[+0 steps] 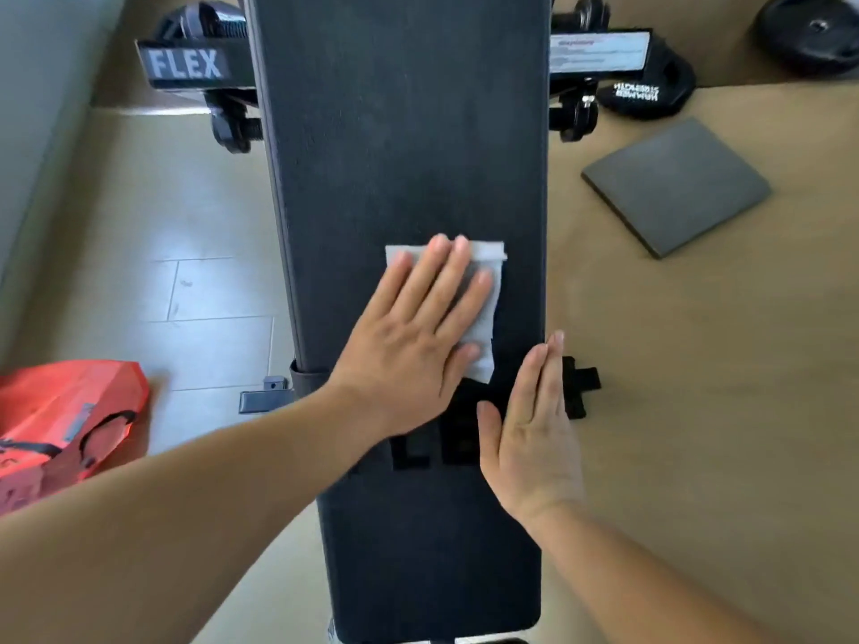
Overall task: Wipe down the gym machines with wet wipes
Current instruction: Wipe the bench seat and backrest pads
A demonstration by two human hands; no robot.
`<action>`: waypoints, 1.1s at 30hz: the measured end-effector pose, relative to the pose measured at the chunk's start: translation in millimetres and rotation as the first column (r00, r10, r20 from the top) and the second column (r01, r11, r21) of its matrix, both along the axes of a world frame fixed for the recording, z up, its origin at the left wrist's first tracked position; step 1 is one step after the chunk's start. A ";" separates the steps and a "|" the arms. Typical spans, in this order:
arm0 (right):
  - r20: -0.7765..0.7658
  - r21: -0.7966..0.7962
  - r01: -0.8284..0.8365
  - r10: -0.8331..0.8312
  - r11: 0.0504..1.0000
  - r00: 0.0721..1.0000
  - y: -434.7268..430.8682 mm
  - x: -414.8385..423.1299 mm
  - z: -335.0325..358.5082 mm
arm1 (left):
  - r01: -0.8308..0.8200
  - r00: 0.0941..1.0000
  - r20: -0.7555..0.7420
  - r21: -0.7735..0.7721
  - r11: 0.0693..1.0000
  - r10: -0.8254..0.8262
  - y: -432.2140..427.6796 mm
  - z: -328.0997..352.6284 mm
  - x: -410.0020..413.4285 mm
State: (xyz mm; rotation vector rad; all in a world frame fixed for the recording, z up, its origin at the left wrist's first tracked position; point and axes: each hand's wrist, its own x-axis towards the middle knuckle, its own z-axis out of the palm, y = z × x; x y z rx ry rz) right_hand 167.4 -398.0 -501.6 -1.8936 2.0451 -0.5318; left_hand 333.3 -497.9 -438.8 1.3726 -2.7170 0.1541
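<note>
Now I'm pressing the wet wipe (485, 327) at centre frame under my flat left hand (409, 337); my right hand (530, 434), flat and empty, is resting just below-right on the black pad (399, 132) stretching lengthwise upward.

We pressed our left hand (409, 337) flat on the grey wet wipe (490, 313) on the black pad (404, 132); our right hand (534, 434) rested flat at the wipe's five o'clock.

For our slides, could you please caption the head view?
Left hand presses wet wipe on black bench pad; right hand rests at its edge.
</note>
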 end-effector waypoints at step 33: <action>0.332 0.036 0.095 -0.102 0.995 0.938 49.1 -27.9 31.0 | 0.256 0.963 0.051 0.123 0.959 -0.264 137.4 -76.5 6.8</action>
